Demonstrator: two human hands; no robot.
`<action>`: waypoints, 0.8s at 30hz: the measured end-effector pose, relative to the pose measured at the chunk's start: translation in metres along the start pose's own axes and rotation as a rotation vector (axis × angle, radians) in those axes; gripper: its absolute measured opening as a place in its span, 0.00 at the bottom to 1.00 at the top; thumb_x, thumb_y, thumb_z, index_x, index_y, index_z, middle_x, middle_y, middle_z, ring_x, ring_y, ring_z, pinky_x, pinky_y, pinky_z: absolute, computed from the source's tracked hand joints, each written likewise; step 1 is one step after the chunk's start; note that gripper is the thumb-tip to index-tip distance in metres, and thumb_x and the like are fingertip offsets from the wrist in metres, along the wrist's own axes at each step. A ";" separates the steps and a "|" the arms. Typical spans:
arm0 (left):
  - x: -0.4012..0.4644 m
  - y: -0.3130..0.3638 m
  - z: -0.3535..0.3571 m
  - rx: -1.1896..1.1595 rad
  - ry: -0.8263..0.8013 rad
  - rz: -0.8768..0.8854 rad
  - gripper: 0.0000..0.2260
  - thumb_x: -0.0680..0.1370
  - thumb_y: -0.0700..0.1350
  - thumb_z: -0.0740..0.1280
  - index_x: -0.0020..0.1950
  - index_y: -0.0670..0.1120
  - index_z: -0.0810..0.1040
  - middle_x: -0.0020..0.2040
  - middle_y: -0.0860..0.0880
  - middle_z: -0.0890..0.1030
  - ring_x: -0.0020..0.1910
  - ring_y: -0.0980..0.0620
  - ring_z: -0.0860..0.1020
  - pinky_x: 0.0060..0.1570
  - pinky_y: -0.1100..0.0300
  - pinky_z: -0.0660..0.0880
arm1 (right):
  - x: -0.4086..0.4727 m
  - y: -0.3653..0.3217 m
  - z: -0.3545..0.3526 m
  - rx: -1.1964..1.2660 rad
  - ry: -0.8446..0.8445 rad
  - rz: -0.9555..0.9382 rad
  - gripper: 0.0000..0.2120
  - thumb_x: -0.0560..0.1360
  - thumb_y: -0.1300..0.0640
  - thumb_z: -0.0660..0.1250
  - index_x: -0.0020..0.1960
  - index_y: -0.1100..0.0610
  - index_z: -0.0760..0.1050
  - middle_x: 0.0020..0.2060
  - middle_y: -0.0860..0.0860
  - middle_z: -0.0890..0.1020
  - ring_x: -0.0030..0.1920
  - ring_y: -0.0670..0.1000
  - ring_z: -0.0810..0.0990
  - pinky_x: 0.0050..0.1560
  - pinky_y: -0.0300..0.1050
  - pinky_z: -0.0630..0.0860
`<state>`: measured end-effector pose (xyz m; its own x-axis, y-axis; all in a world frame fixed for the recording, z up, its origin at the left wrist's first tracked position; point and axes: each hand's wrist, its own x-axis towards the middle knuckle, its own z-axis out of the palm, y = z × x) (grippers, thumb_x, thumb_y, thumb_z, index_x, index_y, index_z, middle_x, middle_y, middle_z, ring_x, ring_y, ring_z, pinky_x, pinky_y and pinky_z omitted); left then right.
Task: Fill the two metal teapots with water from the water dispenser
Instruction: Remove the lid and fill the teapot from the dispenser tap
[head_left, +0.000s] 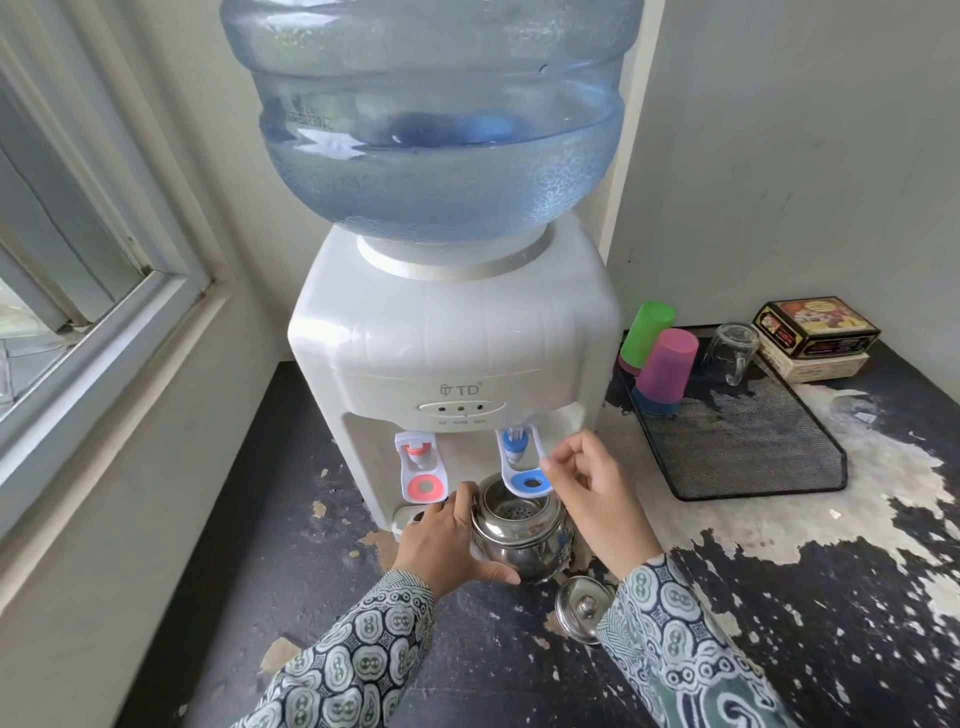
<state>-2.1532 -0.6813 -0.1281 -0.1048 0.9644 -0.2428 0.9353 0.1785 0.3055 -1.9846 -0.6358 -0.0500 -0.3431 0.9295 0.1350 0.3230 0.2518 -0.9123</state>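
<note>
From the head view, the left hand curls its fingers around the open teapot, which stands on the bench under the dispenser's blue tap. The right hand pinches the tap's lever. The lid lies just beside the teapot.

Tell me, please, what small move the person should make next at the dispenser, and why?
Probably press the blue tap lever with the right hand: its fingers are already at the lever, the open teapot sits beneath that spout, held by the left hand, and its lid lies off on the counter.
</note>
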 end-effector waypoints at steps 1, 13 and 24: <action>0.000 0.000 0.000 -0.001 0.000 0.000 0.49 0.58 0.72 0.68 0.68 0.47 0.55 0.67 0.50 0.70 0.66 0.49 0.68 0.61 0.50 0.69 | 0.001 0.002 0.000 0.003 0.010 0.017 0.07 0.74 0.57 0.65 0.44 0.59 0.69 0.33 0.51 0.74 0.32 0.43 0.71 0.35 0.30 0.69; 0.001 -0.001 -0.001 -0.003 -0.018 -0.007 0.49 0.57 0.72 0.68 0.67 0.47 0.55 0.67 0.49 0.70 0.66 0.47 0.69 0.60 0.48 0.70 | -0.008 0.014 0.011 0.014 -0.036 0.087 0.15 0.78 0.57 0.59 0.33 0.57 0.63 0.25 0.47 0.62 0.23 0.42 0.62 0.26 0.34 0.61; -0.001 0.001 0.002 -0.008 0.024 -0.008 0.47 0.57 0.72 0.69 0.66 0.48 0.56 0.65 0.50 0.71 0.65 0.49 0.69 0.61 0.50 0.69 | 0.009 0.054 0.032 -0.362 0.073 0.021 0.03 0.73 0.56 0.67 0.44 0.56 0.77 0.31 0.43 0.76 0.30 0.41 0.71 0.29 0.32 0.66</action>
<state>-2.1516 -0.6821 -0.1299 -0.1210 0.9673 -0.2228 0.9316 0.1881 0.3110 -1.9984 -0.6226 -0.1109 -0.2733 0.9490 0.1572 0.6247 0.2994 -0.7212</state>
